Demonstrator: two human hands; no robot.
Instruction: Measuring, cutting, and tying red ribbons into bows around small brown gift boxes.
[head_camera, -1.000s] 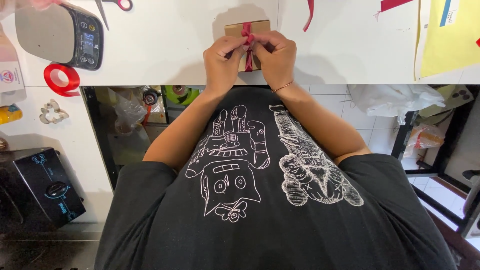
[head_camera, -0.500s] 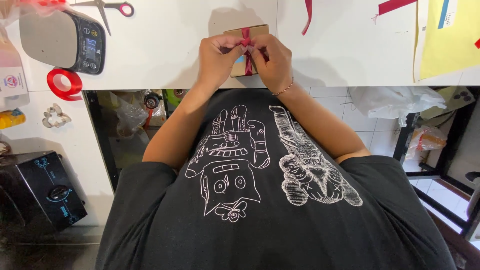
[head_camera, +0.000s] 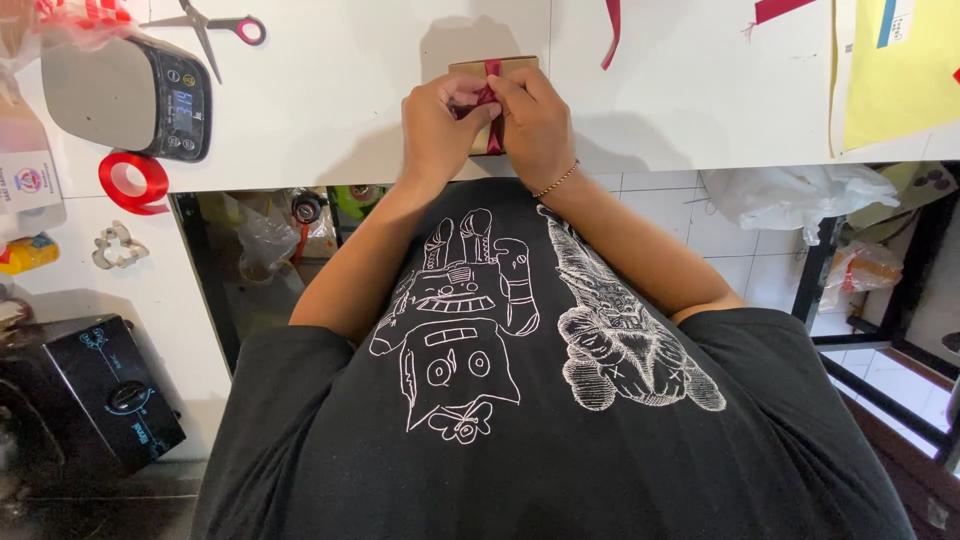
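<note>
Tying dark red ribbon (head_camera: 491, 97) around small brown box (head_camera: 493, 72).
Left hand (head_camera: 440, 120) and right hand (head_camera: 535, 125) at twelve o'clock on white counter (head_camera: 330, 110), fingers pinched shut on ribbon over box; knot apparently forming, needing an even, steady pull next.

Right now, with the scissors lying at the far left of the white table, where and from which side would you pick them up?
Take the pink-handled metal scissors by the pink finger loops at their right end, coming from the right. The loops face the hands and the small brown box, while the blades point left toward the grey kitchen scale, so a grip there likely keeps fingers off the blades.
</note>
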